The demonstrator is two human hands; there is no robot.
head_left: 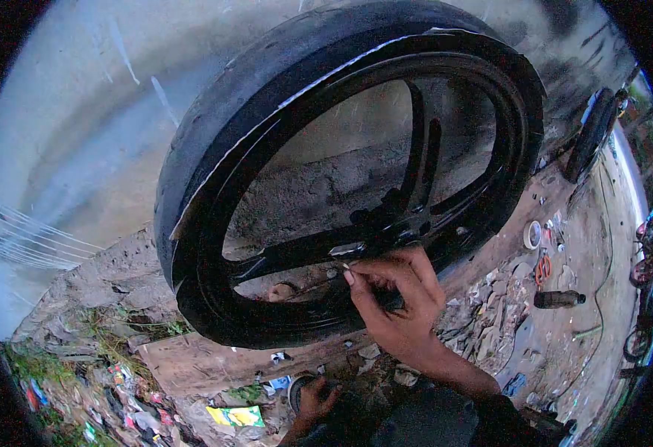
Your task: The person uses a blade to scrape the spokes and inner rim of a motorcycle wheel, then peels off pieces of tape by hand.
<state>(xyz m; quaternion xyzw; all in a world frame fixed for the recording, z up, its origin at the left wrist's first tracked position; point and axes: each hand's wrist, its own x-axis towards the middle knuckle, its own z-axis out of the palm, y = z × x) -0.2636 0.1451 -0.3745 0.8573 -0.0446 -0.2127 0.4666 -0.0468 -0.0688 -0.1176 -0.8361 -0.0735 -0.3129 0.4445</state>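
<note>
A black motorcycle wheel (423, 179) with wide spokes stands tilted before me, its tyre (215, 127) still around the rim. A pale, ragged line runs along the tyre's side near the rim. My right hand (397, 298) is at the lower spoke near the hub, thumb and forefinger pinched on a small pale piece (346, 266); its kind is too small to make out. A light mark shows on the spoke just above. Low in view, my left hand (317, 402) is closed on a round, ring-like object (295, 393), partly hidden by the fingers.
Behind the wheel rises a grey wall (65, 112). Scraps and litter cover the ground, with a roll of tape (533, 235), orange-handled scissors (543, 270) and a dark bottle (560, 299) at right. Another tyre (591, 138) leans farther back. A yellow-green packet (235, 416) lies below.
</note>
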